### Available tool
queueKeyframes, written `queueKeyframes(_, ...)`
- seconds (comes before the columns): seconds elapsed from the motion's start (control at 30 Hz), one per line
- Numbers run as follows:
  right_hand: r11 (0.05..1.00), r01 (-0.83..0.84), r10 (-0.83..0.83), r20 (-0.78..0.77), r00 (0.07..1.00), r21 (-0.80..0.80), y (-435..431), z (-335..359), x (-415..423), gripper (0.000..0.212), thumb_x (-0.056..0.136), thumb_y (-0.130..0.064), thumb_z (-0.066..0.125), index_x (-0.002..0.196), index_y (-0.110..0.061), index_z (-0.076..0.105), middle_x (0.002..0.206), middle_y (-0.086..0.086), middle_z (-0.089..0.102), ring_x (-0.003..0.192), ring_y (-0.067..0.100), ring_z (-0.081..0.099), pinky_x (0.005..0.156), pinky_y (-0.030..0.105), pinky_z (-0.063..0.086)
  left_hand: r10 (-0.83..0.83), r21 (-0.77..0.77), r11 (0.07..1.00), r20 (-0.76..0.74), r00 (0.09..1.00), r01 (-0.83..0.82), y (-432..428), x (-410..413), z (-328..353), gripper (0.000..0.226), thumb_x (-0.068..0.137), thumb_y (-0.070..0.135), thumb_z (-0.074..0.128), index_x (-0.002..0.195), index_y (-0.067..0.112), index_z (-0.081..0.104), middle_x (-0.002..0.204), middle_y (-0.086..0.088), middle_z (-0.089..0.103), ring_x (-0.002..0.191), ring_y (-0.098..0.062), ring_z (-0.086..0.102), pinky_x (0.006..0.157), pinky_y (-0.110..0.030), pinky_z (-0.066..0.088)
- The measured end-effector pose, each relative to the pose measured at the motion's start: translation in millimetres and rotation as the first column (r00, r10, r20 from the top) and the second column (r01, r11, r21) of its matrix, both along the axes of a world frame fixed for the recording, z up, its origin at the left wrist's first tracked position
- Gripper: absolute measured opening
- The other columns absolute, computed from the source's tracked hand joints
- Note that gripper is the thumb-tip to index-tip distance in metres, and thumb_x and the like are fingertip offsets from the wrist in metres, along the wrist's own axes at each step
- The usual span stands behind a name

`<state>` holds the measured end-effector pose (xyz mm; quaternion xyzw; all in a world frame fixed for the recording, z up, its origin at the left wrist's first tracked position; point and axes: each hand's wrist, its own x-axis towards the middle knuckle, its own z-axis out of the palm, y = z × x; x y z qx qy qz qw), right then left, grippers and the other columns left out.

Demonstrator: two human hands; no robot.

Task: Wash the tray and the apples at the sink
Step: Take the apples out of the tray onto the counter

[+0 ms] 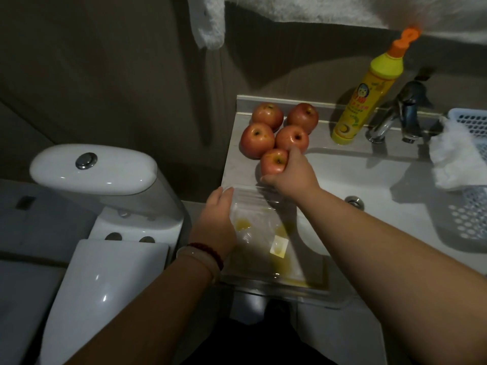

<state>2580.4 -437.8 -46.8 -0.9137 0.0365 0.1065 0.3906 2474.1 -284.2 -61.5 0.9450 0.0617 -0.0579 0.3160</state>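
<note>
The right hand (287, 175) curled its fingers round the nearest apple (274, 160), just left of the sink (369, 180). The left hand (218, 214) gripped the clear tray (263, 233), its long axis running toward the person.

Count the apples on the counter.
5, clustered left of the sink: two at the back, two in the middle, and the nearest gripped by the right hand. None visibly hidden.
</note>
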Motion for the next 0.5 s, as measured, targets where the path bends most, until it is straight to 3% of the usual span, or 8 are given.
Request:
queueKeyframes(0.13,1.0,-0.013,0.013,-0.011,1.0,0.023,0.2,0.3,1.9,0.086,0.073,-0.027,0.082,0.142,-0.024,0.03,0.134,0.006,0.048,0.119,0.029,0.052,0.094,0.037,0.045,-0.011,0.001,1.0,0.011,1.0,0.011,0.3,-1.2,-1.2,0.063,0.091,0.005,0.055,0.148,0.009,0.029,0.155,-0.011,0.026,0.14,-0.026,0.031,0.112,-0.028,0.026)
queueKeyframes(0.33,0.998,-0.054,0.055,0.036,0.998,-0.012,1.5,-0.4,0.0,0.088,0.072,-0.034,0.083,0.143,-0.029,0.031,0.138,0.005,0.046,0.122,0.029,0.051,0.101,0.044,0.046,0.012,0.0,1.0,0.016,1.0,-0.012,0.0,-2.8,-2.1,0.056,0.096,0.002,0.04,0.149,0.011,0.026,0.156,-0.009,0.023,0.14,-0.024,0.031,0.11,-0.025,0.024)
queueKeyframes(0.5,0.997,0.072,-0.075,0.167,0.983,0.029,-22.3,7.0,-22.5,0.073,0.08,-0.036,0.076,0.142,-0.019,0.04,0.14,0.008,0.046,0.126,0.025,0.047,0.098,0.03,0.037,0.045,-0.06,0.997,0.013,0.999,-0.044,4.6,-4.5,-7.3,0.054,0.097,0.0,0.035,0.149,0.013,0.029,0.151,-0.01,0.029,0.132,-0.026,0.041,0.107,-0.025,0.029)
